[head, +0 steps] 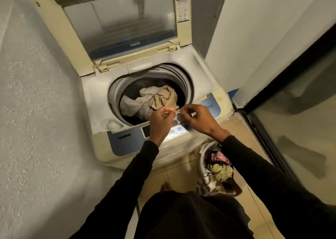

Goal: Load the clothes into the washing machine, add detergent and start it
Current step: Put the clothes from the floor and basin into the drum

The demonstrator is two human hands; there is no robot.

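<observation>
A small detergent sachet (183, 117) is stretched between both hands above the front edge of the washing machine (101, 100), right over the control panel (127, 137); the packet is blurred and its print cannot be read. The left hand (161, 123) has its fingers curled, thumb and fingertips pinching the sachet's left end, and the right hand (198, 119) is curled the same way, pinching the right end, so the packet lies taut and roughly level between them. Just beyond the hands, the round drum (116, 87) holds a heap of beige and pale clothes (156, 100) that sits toward the middle and front of the tub. The lid (120, 26) stands raised at the back, its clear window facing the camera and its yellowed frame cracked near the hinges. On the panel, a dark display and a few round buttons show between the wrists. Both arms wear long black sleeves (138, 175). On the tiled floor (174, 175), just beside the machine's front right corner and under the right forearm, a white laundry basket (202, 153) holds more mixed garments (220, 167), some draped over its near rim. A rough grey wall (36, 93) runs along the left, and a dark-framed glass door (298, 111) stands to the right
</observation>
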